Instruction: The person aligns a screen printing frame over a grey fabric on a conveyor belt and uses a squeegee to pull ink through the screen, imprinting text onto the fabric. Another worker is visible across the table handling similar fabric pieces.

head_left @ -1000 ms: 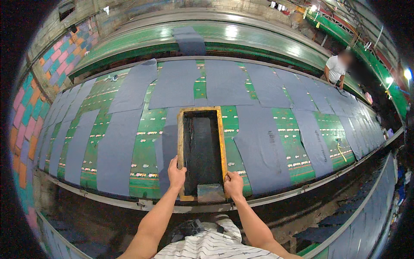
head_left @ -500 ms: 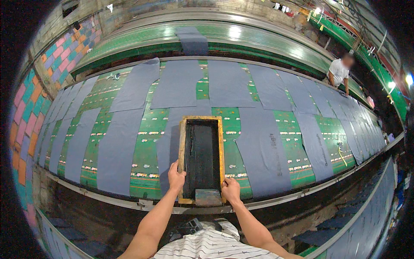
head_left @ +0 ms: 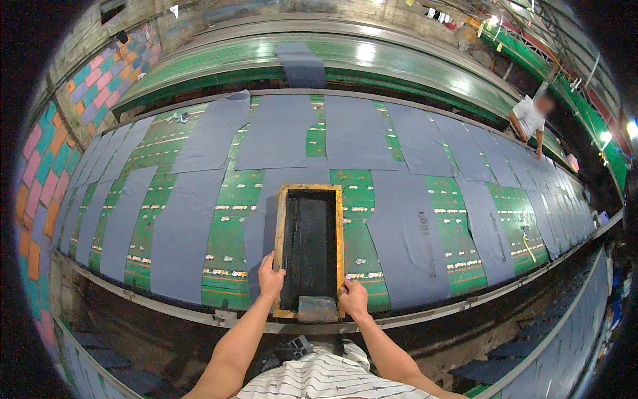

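My left hand point(head_left: 270, 278) is wrapped round the left side of a rectangular screen frame point(head_left: 338, 233) with worn yellow edges and a black, ink-darkened mesh point(head_left: 309, 243). My right hand point(head_left: 352, 295) grips the frame's right side near its lower corner. A dull metal piece point(head_left: 318, 308) sits at the frame's near end, between my hands. The frame is over a blue-grey fabric panel point(head_left: 262, 225) on the long green printing table point(head_left: 222, 282). More fabric panels point(head_left: 402, 253) lie in two rows on either side, some bearing dark print.
A co-worker in a white top point(head_left: 530, 118) leans over the table's far right side, an arm reaching down. A second long table point(head_left: 365, 50) runs behind, with fabric point(head_left: 299, 63) draped on it. A painted brick wall point(head_left: 50, 153) stands left. Metal rails point(head_left: 419, 318) edge the table.
The frame, held in both my hands, has shifted a little toward me, its far end now lower in view. The co-worker has bent further over the table. The whole view has moved slightly.
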